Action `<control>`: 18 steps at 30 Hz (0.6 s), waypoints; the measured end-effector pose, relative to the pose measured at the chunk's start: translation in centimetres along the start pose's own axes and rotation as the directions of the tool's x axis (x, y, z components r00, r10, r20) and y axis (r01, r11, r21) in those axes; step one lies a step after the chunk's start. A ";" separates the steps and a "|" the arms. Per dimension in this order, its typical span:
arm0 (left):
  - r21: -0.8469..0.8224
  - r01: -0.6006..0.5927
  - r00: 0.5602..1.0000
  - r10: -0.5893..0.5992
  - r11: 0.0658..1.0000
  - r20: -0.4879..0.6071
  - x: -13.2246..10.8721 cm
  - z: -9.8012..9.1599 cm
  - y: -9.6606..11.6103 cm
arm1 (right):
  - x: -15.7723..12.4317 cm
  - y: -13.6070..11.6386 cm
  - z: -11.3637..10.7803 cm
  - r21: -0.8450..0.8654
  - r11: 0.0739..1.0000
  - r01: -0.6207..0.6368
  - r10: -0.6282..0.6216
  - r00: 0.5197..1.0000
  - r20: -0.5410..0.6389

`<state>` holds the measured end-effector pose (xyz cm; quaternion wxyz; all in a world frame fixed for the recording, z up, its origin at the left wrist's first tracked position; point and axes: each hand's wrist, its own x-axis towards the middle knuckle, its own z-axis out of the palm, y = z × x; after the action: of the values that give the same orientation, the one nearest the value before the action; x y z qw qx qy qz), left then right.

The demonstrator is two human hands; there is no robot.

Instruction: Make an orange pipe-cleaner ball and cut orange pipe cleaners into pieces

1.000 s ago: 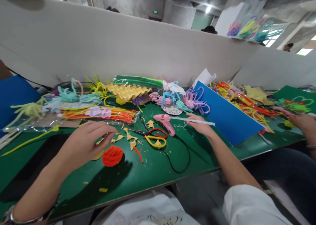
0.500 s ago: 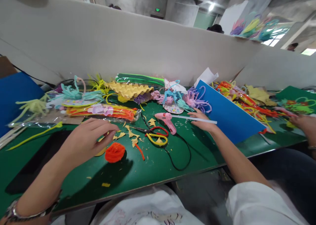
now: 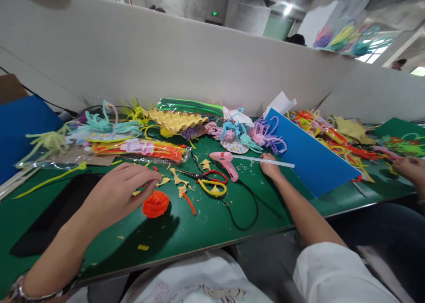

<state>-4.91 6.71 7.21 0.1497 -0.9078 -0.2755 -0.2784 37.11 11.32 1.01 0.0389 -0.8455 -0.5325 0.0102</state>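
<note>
My left hand [image 3: 124, 185] hovers above the table at left, its fingers bent together and the thumb close to their tips. Whatever the pinch holds, if anything, is hidden. Just below its fingertips sits a ball of orange fuzzy stems [image 3: 156, 204]. My right hand [image 3: 271, 166] is closed near the purple fuzzy-stem bundle [image 3: 265, 132], and its fingers are mostly out of sight. A clear glue stick [image 3: 252, 159] crosses in front of that hand, jutting from the pink glue gun [image 3: 226, 163]. Scissors [image 3: 212, 183] with red and yellow handles lie between my hands.
Yellow scraps [image 3: 177, 177] are scattered around the scissors. Bagged orange and yellow stems [image 3: 142, 148] lie behind my left hand, near a dark flat tablet-like slab [image 3: 56, 214]. A blue board [image 3: 312, 157] leans at right. Another person's hand [image 3: 410, 168] is at far right.
My right hand has gone from spread fingers to closed beside the glue stick. My left hand has barely moved; the yellow piece under it is now mostly hidden. The view has shifted slightly.
</note>
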 end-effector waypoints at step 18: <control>-0.015 0.122 0.990 -0.121 0.992 0.079 0.5 0.4 -0.1 | 0.7 -0.5 0.7 -0.086 0.996 -0.016 0.007 0.994 -0.108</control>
<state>-4.44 7.17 7.20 0.1124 -0.9011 -0.3331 -0.2539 36.90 12.22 0.34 0.0309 -0.8487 -0.5247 -0.0583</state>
